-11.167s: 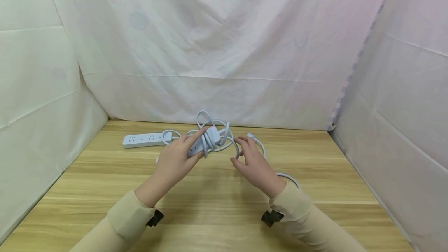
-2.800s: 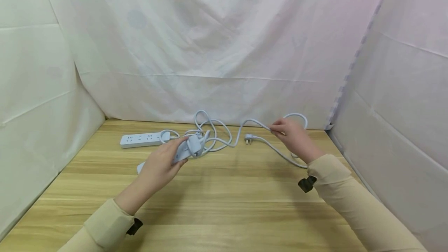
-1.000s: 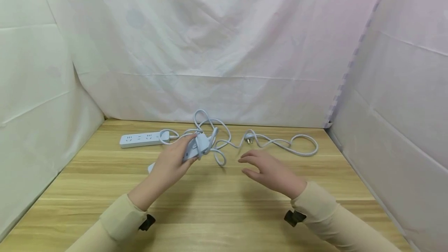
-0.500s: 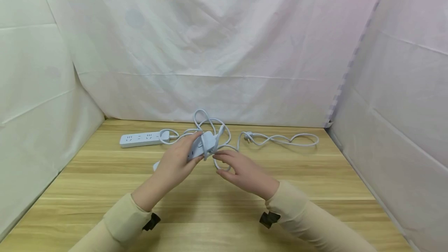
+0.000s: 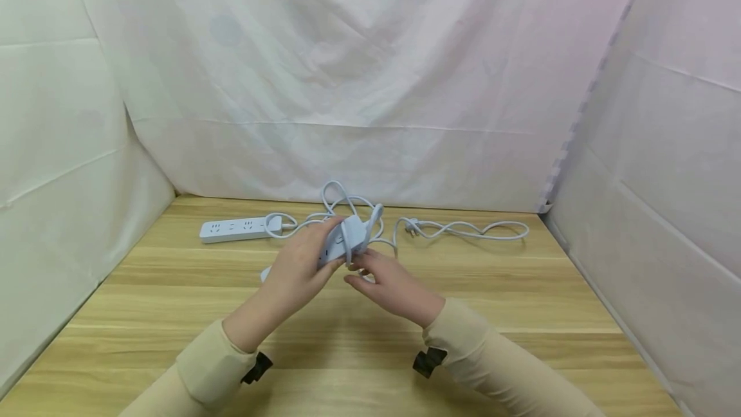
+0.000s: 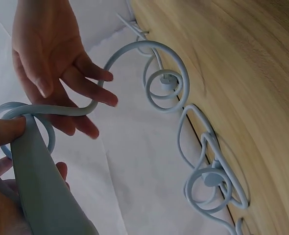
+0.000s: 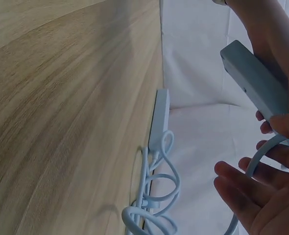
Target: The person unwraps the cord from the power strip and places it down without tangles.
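Observation:
My left hand (image 5: 298, 259) grips a white power strip (image 5: 354, 229), lifted over the table and tilted, its lower end showing past the wrist. A turn of the strip's own cord (image 5: 346, 243) wraps round its cord end. Beside that end is my right hand (image 5: 393, 283), its fingers loosely bent. In the left wrist view the cord (image 6: 66, 110) leaves the strip and runs among the spread fingers of the right hand (image 6: 49, 58). The right wrist view also shows the cord (image 7: 268, 147) crossing these fingers without a tight grasp.
A second white power strip (image 5: 231, 230) lies at the back left of the wooden table (image 5: 347, 365), its cord (image 5: 370, 201) looped behind my hands. At the back right rest a plug (image 5: 412, 226) and a long cord loop (image 5: 509, 238). White cloth (image 5: 370, 82) hangs round the table.
Several cord turns round the held strip are down to about one. My right hand had drawn cord out to the right, let go, then came back left to the strip.

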